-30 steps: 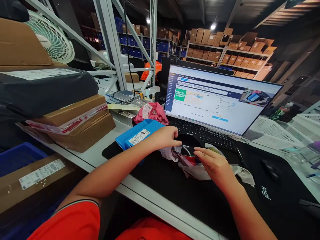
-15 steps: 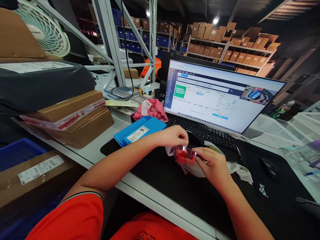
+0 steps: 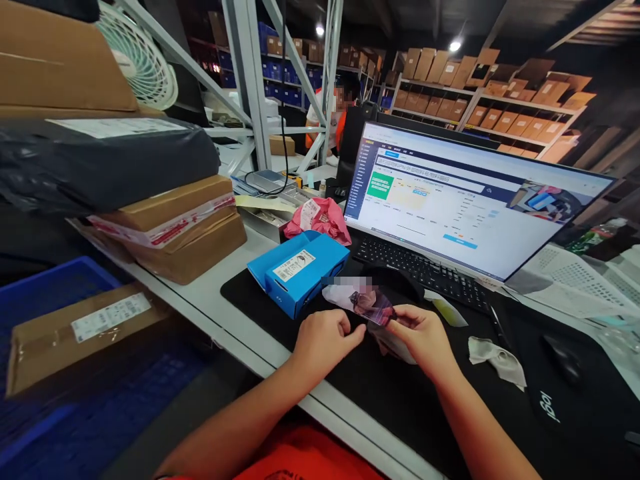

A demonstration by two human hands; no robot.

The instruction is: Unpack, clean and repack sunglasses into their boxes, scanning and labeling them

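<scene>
My right hand [image 3: 425, 333] pinches a small glossy packet [image 3: 361, 301] with a dark reddish picture on it, held just above the black desk mat [image 3: 400, 393]. My left hand [image 3: 320, 340] is curled loosely beside it, thumb near the packet's lower edge, fingers closed with nothing clearly in them. A pale wrapper lies under my right hand. A blue box [image 3: 300, 270] with a white label sits just left of the packet. The keyboard [image 3: 425, 273] and monitor [image 3: 465, 200] stand behind.
Taped cardboard parcels [image 3: 175, 227] and a dark bag [image 3: 100, 167] are stacked at left, with a blue crate [image 3: 55, 287] and a labelled carton [image 3: 80, 327] below. A pink bag [image 3: 320, 220], a crumpled scrap [image 3: 495, 357], a mouse [image 3: 563, 350] and white baskets [image 3: 560, 280] lie around. Another person stands behind the monitor.
Both hands have drawn back toward me. The packet has come up out of the white wrapper and is now held flat in my right hand. The camera has shifted left.
</scene>
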